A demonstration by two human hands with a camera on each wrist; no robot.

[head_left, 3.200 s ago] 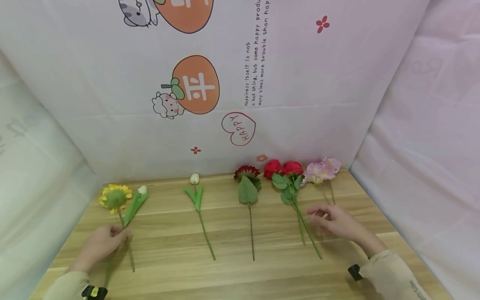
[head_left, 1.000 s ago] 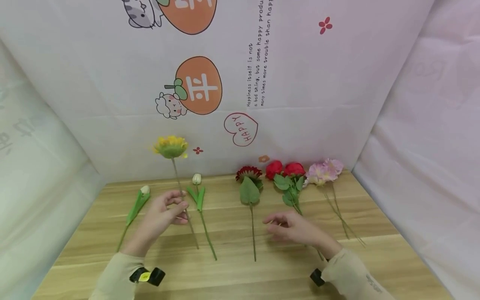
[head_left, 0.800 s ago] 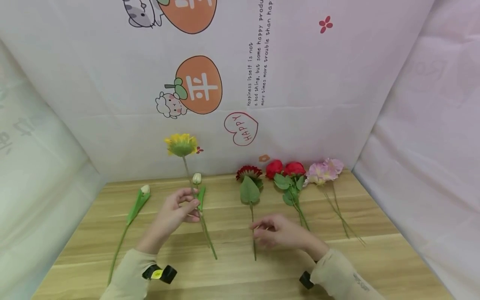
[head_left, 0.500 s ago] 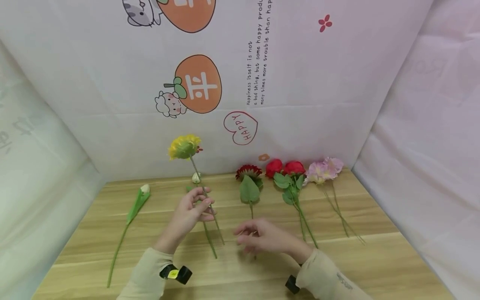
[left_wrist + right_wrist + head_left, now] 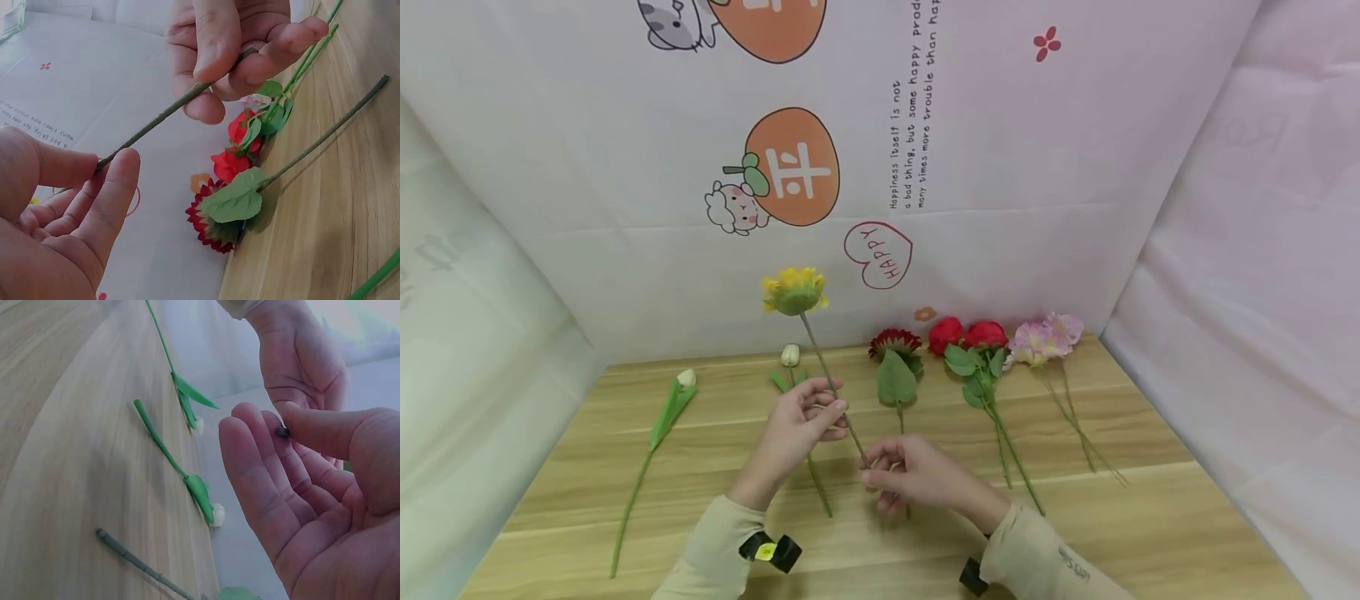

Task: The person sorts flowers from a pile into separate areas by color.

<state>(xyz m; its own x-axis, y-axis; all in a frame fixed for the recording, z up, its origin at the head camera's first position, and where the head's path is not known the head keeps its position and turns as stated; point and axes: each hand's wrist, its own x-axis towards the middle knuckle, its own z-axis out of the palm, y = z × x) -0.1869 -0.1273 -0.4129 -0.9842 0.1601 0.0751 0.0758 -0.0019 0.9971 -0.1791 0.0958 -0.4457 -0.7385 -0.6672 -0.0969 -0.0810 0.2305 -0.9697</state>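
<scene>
A yellow sunflower (image 5: 795, 292) with a long thin stem is held up off the table, its bloom tilted left toward the back cloth. My left hand (image 5: 793, 429) pinches the middle of the stem between thumb and fingers. Near the lower end, my right hand (image 5: 925, 475) pinches the same stem; in the right wrist view the cut stem end (image 5: 283, 432) shows between thumb and fingers. Behind my left hand lies a white tulip (image 5: 790, 356), partly hidden. A dark red flower (image 5: 895, 379) with one broad leaf lies behind my right hand, which covers part of its stem.
Another white tulip (image 5: 662, 425) lies at the left of the wooden table (image 5: 737, 550). To the right lie two red roses (image 5: 985, 335) with crossing stems, then pink flowers (image 5: 1043, 340). A printed white cloth (image 5: 985, 250) closes off the back, with cloth walls on both sides.
My left hand picked up the sunflower from the left tulip's side and carried it rightward to mid-table. My right hand moved left from beside the roses and now pinches the stem's lower end.
</scene>
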